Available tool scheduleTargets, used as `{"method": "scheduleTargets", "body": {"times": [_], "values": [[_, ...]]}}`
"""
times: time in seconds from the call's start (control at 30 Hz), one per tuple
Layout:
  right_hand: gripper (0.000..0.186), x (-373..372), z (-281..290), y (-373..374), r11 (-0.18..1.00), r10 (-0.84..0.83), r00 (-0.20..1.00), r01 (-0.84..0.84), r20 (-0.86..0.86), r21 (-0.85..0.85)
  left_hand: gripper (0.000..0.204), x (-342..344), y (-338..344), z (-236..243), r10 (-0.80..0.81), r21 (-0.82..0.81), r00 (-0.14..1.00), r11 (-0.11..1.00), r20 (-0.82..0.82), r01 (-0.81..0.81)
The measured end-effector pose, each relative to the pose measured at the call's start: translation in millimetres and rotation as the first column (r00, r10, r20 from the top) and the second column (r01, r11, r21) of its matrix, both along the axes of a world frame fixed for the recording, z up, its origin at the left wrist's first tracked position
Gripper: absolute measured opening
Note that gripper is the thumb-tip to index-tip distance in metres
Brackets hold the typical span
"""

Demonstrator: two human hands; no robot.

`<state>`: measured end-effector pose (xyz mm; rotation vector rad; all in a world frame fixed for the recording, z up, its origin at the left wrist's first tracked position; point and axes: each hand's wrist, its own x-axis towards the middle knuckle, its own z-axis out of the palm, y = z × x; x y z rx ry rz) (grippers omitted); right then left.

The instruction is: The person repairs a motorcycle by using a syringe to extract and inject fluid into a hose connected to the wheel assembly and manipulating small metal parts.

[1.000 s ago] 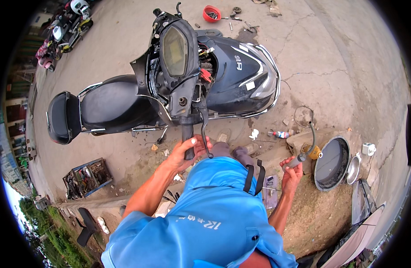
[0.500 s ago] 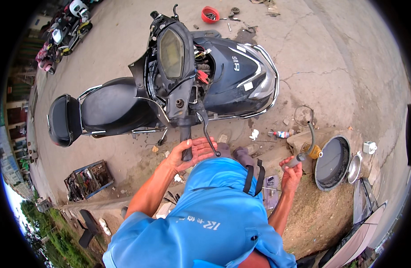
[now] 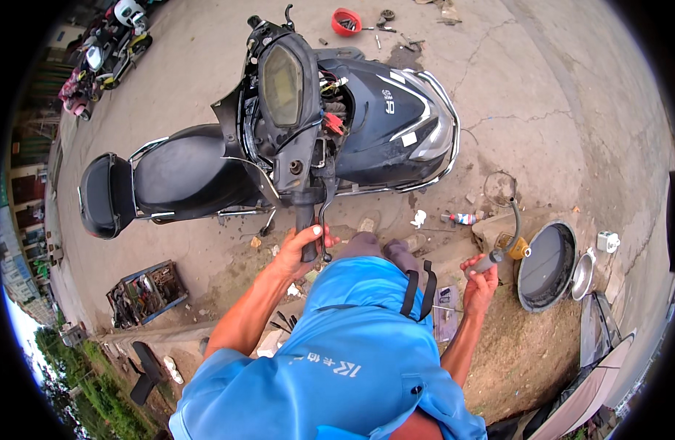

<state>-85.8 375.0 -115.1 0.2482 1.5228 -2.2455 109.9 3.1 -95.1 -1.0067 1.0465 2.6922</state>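
An electric scooter (image 3: 367, 125) with a dark body and a black seat stands across the upper middle. Its near handlebar grip (image 3: 305, 220) points toward me, and the brake lever (image 3: 323, 233) runs beside it. My left hand (image 3: 299, 253) is closed round the grip and lever, thumb on top, fingers curled over the lever. At the right, my right hand (image 3: 480, 284) is closed on a grey cylindrical handle (image 3: 485, 262). From that handle's far end a curved grey tube-like piece (image 3: 516, 224) sticks up; its kind is not clear.
A black basin (image 3: 524, 286) and a metal bowl (image 3: 583, 275) lie at the right, near a yellow container (image 3: 521, 248). A crate of tools (image 3: 147, 295) stands at the left. Beyond the scooter is a red bowl (image 3: 345, 23) with metal parts. Parked scooters (image 3: 110, 55) line the far left.
The fingers of my left hand have curled from outstretched to closed, and the brake lever has swung in toward the grip. My right hand stays in nearly the same place.
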Motion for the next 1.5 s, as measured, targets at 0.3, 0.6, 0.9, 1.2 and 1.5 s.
{"method": "scheduleTargets", "body": {"times": [0.3, 0.6, 0.9, 1.2, 1.5], "values": [[0.042, 0.5, -2.1, 1.0, 1.0, 0.006, 1.0, -0.006, -0.007, -0.025, 0.056, 2.6, -1.3, -8.5, 0.002, 0.053, 0.992, 0.999, -0.126, 0.005], [0.041, -1.6, -0.8, -2.0, 1.0, 0.008, 1.0, -0.008, -0.014, -0.009, 0.058, -0.8, -0.1, -6.0, 0.025, 0.072, 0.994, 0.997, -0.108, -0.017], [0.04, -2.1, 5.4, -2.7, 1.0, 0.015, 1.0, -0.014, -0.017, 0.019, 0.061, 4.6, -2.4, -19.2, 0.032, 0.153, 0.973, 0.988, -0.23, 0.004], [0.04, -1.9, 4.1, -0.7, 1.0, 0.017, 1.0, -0.017, -0.014, 0.02, 0.056, -0.6, 0.5, -4.1, 0.023, 0.075, 0.989, 0.997, -0.146, -0.013], [0.041, -2.2, 4.9, 1.2, 0.999, 0.026, 0.999, -0.026, -0.031, 0.023, 0.097, -18.5, 6.2, 24.5, 0.013, 0.38, 0.979, 0.922, -0.205, 0.068]]}}
